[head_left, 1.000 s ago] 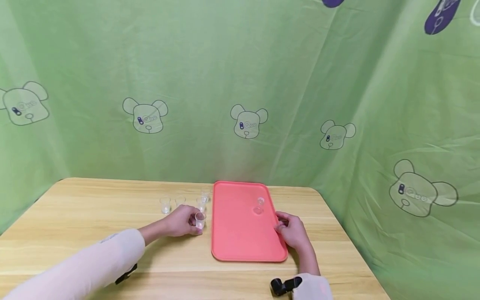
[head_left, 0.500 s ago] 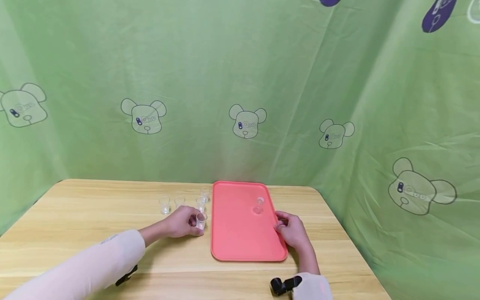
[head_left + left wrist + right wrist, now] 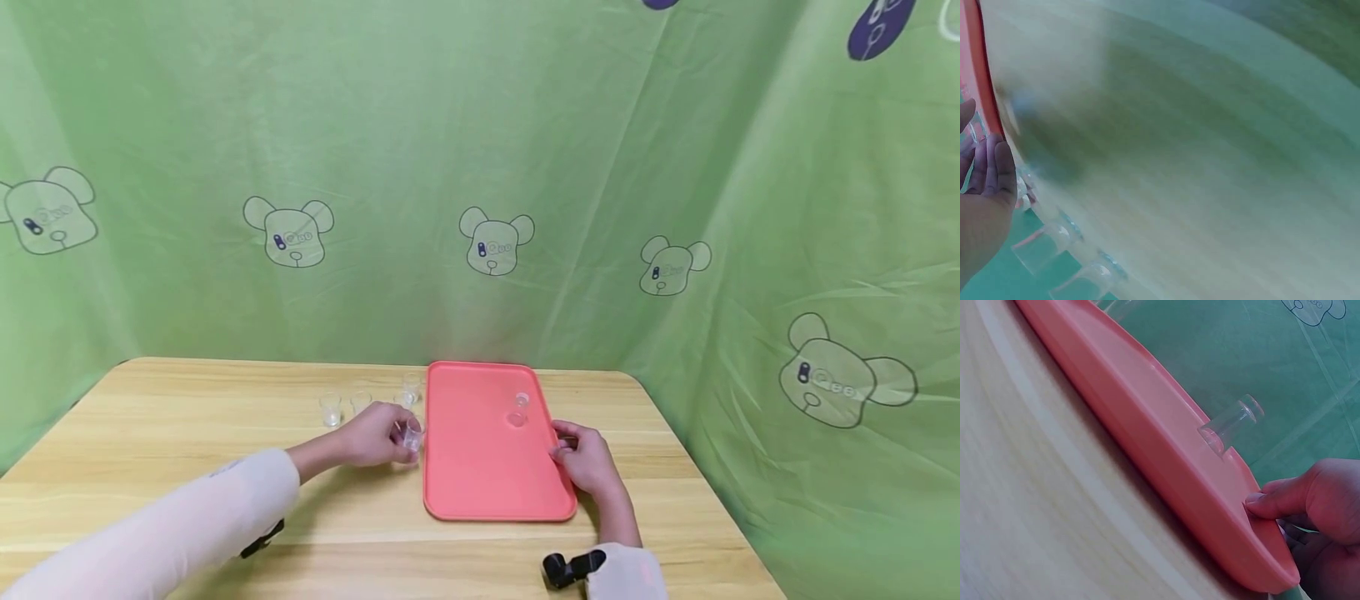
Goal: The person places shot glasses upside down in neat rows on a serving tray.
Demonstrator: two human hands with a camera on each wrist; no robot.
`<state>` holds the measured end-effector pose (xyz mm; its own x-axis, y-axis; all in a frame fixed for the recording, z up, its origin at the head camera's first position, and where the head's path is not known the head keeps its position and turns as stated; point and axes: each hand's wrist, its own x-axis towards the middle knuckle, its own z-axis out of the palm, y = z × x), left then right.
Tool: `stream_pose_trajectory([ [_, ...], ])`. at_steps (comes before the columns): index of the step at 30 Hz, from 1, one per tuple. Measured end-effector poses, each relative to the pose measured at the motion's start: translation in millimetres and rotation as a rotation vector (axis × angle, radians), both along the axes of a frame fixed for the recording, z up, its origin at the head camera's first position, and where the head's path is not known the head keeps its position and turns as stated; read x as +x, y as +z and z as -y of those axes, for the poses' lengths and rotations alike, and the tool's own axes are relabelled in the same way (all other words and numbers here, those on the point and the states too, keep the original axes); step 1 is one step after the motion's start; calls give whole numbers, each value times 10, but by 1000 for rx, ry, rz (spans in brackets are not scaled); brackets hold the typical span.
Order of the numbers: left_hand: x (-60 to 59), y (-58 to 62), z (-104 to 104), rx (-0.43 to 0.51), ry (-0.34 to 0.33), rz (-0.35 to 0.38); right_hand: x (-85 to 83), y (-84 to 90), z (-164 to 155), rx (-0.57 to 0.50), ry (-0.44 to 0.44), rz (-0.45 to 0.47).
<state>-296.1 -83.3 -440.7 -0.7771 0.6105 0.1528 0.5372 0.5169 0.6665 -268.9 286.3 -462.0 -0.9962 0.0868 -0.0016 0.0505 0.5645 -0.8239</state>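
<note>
Meanwhile, at a wooden table (image 3: 187, 433) backed by green bear-print cloth (image 3: 480, 167), the left hand (image 3: 375, 433) pinches a small clear cup (image 3: 410, 436) between its fingertips, lifted just beside the left rim of a pink tray (image 3: 480, 467). The right hand (image 3: 585, 458) grips the tray's right rim, thumb (image 3: 1272, 503) pressed on its edge. One clear cup (image 3: 520, 403) stands on the tray; three more cups (image 3: 330, 408) stand on the table behind the left hand.
</note>
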Motion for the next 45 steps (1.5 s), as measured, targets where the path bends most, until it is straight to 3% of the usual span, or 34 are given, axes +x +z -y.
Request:
stream_pose_trajectory([
  [11,12,98,-167,30,-9,19,6,10,-18,-7,-4,6],
  [19,-9,93,-329,29,-35,-34,13,-1,-23,-1,-9,-2],
  [30,-130,152,-561,-12,-44,-92,26,-16,-42,5,-14,-1],
  [35,-185,191,-614,0,-59,-76,19,-22,-9,12,-5,-7],
  [45,-283,268,-744,23,-20,-43,2,-5,13,33,0,-40],
])
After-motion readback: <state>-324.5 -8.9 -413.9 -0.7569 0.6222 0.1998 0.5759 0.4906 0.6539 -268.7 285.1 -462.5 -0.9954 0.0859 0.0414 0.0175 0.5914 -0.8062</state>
